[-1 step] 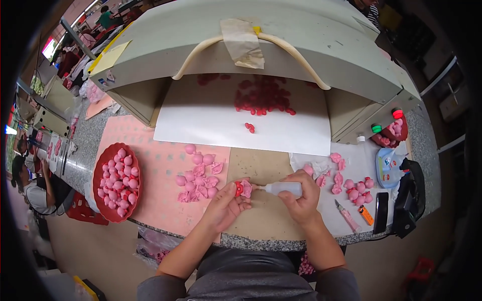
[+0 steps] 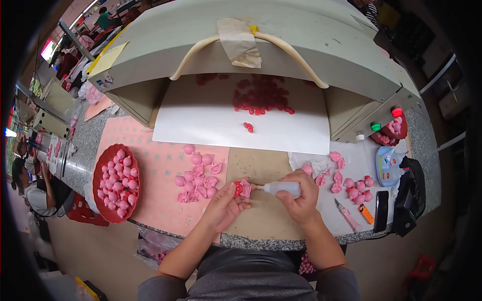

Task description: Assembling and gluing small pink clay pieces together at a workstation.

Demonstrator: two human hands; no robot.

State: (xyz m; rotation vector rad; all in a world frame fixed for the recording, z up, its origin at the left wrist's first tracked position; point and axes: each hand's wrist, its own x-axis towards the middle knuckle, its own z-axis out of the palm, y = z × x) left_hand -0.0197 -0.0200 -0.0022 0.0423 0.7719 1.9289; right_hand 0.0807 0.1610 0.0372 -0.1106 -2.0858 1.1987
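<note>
My left hand [image 2: 221,207] pinches a small pink ruffled piece [image 2: 246,188] with a red part on its left side. My right hand [image 2: 302,200] is wrapped round a translucent squeeze bottle [image 2: 281,188], held sideways. Its thin nozzle points left and reaches the ruffled edge of the pink piece; whether the tip is inside cannot be seen. Left of my hands, several pink balls and ruffled pieces [image 2: 198,179] lie in a group on a pink sheet [image 2: 150,175]. Beneath my hands is a brown board [image 2: 261,218].
A red bowl [image 2: 96,194] of pink balls stands at left. Ahead is a grey box-like housing [image 2: 301,45] with red pieces [image 2: 261,95] on white paper inside. At right lie pink balls [image 2: 359,188], a tube [image 2: 347,215], an orange lighter [image 2: 366,214] and a black phone [image 2: 381,205].
</note>
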